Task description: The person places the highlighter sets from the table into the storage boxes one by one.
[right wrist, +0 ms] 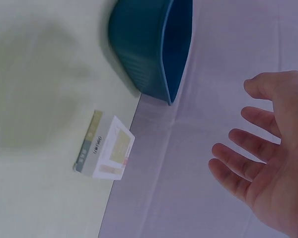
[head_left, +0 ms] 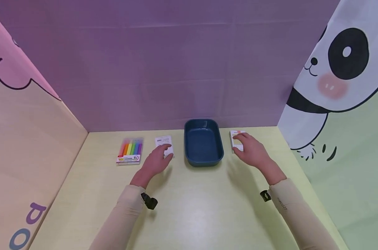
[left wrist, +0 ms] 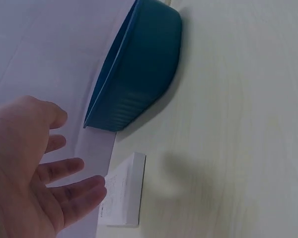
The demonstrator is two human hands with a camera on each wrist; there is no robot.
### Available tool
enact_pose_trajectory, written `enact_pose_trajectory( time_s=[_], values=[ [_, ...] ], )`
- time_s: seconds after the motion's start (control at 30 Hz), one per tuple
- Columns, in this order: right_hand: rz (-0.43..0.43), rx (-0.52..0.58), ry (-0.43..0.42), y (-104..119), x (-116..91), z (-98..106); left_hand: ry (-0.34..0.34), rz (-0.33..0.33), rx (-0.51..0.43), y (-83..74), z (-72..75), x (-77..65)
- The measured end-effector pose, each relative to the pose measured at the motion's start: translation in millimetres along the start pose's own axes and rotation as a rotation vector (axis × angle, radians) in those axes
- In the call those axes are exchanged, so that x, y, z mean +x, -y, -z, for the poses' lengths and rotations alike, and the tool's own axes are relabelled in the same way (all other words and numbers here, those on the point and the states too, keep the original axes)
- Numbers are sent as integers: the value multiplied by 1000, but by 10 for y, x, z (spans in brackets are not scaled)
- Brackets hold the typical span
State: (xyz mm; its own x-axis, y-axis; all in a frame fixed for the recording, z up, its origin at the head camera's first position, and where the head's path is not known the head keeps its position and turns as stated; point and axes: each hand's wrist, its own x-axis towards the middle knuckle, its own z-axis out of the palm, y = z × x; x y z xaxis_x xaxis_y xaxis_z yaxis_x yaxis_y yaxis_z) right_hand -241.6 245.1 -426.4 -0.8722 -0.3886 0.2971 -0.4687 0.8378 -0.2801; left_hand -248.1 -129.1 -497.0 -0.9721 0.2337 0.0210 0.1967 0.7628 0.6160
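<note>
Fingers loosely spread and holding nothing, the left hand [head_left: 154,161] hovers by a barcoded white box [head_left: 162,140], the right hand [head_left: 253,151] by a printed white carton [right wrist: 111,152]; both lie near the worktop's [head_left: 195,205] far edge, flanking a blue tray [head_left: 203,163]. Each looks light, stiff yet crushable; the long sides suit a gentle pinch.

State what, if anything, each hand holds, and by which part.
Nothing is held: the left hand hovers by the barcoded box, the right hand by the yellow-panelled box, neither gripping.
</note>
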Motion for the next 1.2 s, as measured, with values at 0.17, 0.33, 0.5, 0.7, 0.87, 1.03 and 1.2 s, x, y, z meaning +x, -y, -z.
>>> enact_pose_trajectory(
  time_s=[0.17, 0.33, 0.5, 0.7, 0.87, 1.03, 1.2],
  values=[
    [-29, 10, 13, -84, 129, 25, 24, 27, -174, 16, -64, 153],
    [-78, 39, 42, -155, 223, 6, 33, 84, -373, 22, -162, 288],
    [-125, 74, 87, -207, 263, -47, 53, 193, -675, -1, -264, 406],
    [-161, 119, 141, -326, 293, -153, 45, 286, -765, -68, -340, 516],
    [-161, 135, 197, -451, 330, -242, 51, 303, -762, -99, -378, 589],
    [-189, 132, 208, -530, 366, -287, 0, 322, -822, -97, -400, 680],
    [-279, 127, 126, -617, 394, -395, -28, 354, -911, -92, -451, 760]
  ],
)
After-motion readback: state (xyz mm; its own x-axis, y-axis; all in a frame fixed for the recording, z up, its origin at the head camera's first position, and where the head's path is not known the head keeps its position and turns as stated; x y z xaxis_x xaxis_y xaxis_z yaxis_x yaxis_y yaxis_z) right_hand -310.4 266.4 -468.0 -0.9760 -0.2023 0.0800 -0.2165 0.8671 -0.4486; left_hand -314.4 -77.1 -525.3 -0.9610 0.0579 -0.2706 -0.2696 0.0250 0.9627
